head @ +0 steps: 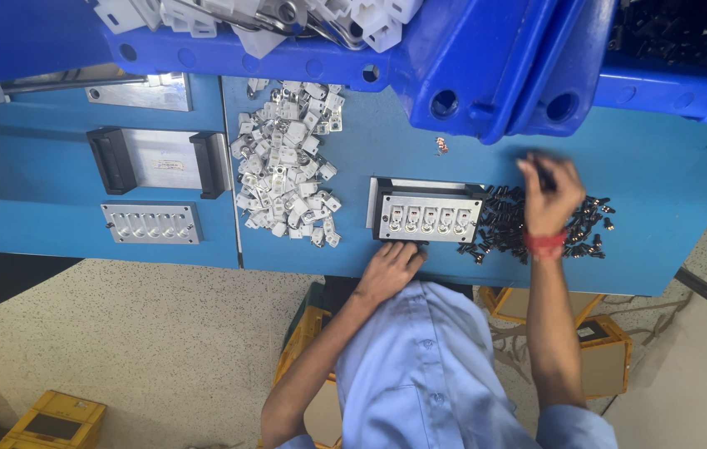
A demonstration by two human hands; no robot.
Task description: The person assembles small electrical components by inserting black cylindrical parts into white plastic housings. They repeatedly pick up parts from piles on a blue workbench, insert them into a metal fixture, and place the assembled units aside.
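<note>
A metal fixture block [428, 218] with a row of several slots, each holding a small white part, lies on the blue workbench [661, 183]. My left hand [391, 268] rests against its near edge, fingers curled on the block. My right hand [549, 195], with a red thread at the wrist, hovers over a pile of small black parts [503, 224] to the right of the fixture. Its fingers pinch a small black part [543, 175]; the hand is blurred.
A heap of white plastic parts [287, 166] lies left of the fixture. Two other metal fixtures [152, 222] [162, 160] sit further left. Blue bins [486, 75] line the bench's far side, one with white parts. Yellow crates [54, 420] stand on the floor.
</note>
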